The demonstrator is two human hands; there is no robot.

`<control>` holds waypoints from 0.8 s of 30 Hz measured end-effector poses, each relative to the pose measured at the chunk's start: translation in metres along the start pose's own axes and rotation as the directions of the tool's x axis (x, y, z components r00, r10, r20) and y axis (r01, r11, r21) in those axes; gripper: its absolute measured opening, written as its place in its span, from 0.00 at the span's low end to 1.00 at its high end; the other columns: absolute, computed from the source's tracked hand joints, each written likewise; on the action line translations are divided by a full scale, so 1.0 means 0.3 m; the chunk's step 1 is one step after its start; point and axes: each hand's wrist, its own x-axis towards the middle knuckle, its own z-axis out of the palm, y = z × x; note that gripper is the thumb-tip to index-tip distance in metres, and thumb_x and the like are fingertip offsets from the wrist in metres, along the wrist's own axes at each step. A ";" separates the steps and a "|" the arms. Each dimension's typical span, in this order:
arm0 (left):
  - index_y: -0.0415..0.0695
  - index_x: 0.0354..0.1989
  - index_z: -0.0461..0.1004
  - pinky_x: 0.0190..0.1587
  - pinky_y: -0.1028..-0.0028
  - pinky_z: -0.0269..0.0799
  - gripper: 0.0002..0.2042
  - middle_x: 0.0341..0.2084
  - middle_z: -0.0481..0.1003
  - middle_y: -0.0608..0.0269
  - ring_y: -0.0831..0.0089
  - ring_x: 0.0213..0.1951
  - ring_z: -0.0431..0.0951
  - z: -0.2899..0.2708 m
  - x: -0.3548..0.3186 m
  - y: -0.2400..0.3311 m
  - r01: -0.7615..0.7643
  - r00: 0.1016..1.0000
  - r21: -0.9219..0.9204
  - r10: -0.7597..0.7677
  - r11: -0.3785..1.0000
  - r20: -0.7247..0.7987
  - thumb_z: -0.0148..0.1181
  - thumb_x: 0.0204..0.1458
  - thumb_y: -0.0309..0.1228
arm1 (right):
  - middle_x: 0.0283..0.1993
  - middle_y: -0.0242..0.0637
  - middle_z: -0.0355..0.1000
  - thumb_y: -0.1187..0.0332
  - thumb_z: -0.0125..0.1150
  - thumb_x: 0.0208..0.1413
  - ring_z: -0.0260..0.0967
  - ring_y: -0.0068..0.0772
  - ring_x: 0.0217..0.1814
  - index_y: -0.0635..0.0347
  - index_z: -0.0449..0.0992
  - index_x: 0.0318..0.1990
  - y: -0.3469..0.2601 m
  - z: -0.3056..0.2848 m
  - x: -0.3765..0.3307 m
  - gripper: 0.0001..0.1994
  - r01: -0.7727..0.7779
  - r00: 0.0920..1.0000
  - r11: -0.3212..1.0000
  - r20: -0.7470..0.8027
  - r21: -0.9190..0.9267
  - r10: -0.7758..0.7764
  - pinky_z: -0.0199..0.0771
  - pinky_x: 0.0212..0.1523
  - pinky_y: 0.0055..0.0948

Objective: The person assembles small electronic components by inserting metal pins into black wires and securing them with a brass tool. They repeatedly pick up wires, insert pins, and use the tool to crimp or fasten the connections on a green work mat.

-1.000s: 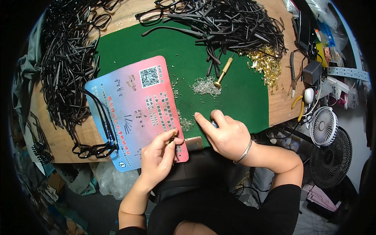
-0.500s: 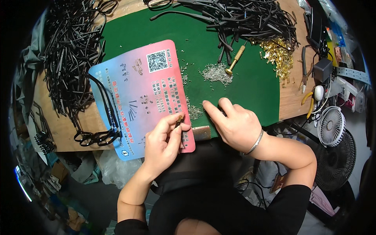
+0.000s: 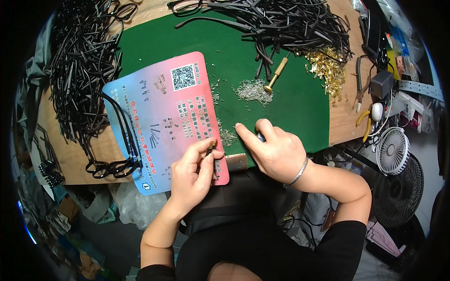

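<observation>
Pinched between my left hand's thumb and fingers is a small black piece with a gold-coloured end, most of it hidden. This hand is over the pink edge of a printed mat. My right hand is to the right, on the green mat. Its index fingertip reaches the edge of a small pile of tiny metal screws. The other fingers curl around something dark and bluish, mostly covered. A second silvery pile of tiny parts lies farther back, a brass screwdriver against it.
Heaps of black eyeglass temples and more temples lie at the back. Gold-coloured small parts sit at the right. Glasses frames rest at the left edge. Pliers and a white fan stand at the right.
The whole view has shifted slightly left. My left hand still pinches the black piece. The bluish thing under my right fingers shows a little more.
</observation>
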 end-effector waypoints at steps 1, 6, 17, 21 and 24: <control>0.34 0.47 0.68 0.25 0.82 0.70 0.12 0.31 0.78 0.59 0.85 0.22 0.73 0.000 0.001 -0.003 -0.010 1.000 0.012 0.010 1.000 0.000 0.47 0.54 0.17 | 0.32 0.35 0.61 0.72 0.56 0.39 0.64 0.29 0.19 0.56 0.70 0.49 -0.001 0.001 0.001 0.23 -0.004 1.000 1.000 0.002 -0.002 0.004 0.69 0.18 0.26; 0.34 0.47 0.68 0.26 0.82 0.71 0.13 0.31 0.78 0.59 0.85 0.23 0.73 -0.003 -0.001 -0.007 -0.006 1.000 0.015 0.006 1.000 0.000 0.47 0.54 0.18 | 0.32 0.35 0.61 0.71 0.56 0.39 0.63 0.28 0.19 0.55 0.70 0.49 -0.007 0.002 0.007 0.23 0.011 1.000 0.999 0.001 -0.032 -0.011 0.68 0.18 0.25; 0.35 0.48 0.69 0.27 0.81 0.71 0.13 0.30 0.79 0.59 0.84 0.23 0.74 0.004 0.002 -0.008 -0.062 0.998 0.054 0.062 0.997 -0.002 0.47 0.54 0.17 | 0.32 0.36 0.62 0.69 0.58 0.42 0.66 0.32 0.20 0.53 0.68 0.50 -0.017 -0.013 0.020 0.22 -0.008 0.994 1.000 0.111 -0.026 0.010 0.70 0.18 0.28; 0.34 0.47 0.69 0.29 0.77 0.74 0.13 0.29 0.78 0.55 0.77 0.25 0.78 0.021 -0.004 -0.011 -0.121 0.988 0.172 0.135 0.978 -0.075 0.49 0.53 0.17 | 0.35 0.41 0.64 0.69 0.55 0.51 0.71 0.43 0.28 0.54 0.66 0.50 -0.038 -0.065 0.039 0.17 -0.213 0.942 0.897 0.327 0.388 0.082 0.75 0.27 0.36; 0.34 0.44 0.70 0.31 0.72 0.75 0.12 0.28 0.77 0.50 0.64 0.29 0.80 0.039 -0.004 -0.037 -0.242 0.949 0.355 0.297 0.903 -0.106 0.52 0.50 0.17 | 0.39 0.43 0.66 0.68 0.50 0.55 0.70 0.44 0.35 0.55 0.66 0.49 -0.064 -0.060 0.026 0.13 -0.278 0.933 0.704 0.359 0.654 0.035 0.74 0.37 0.38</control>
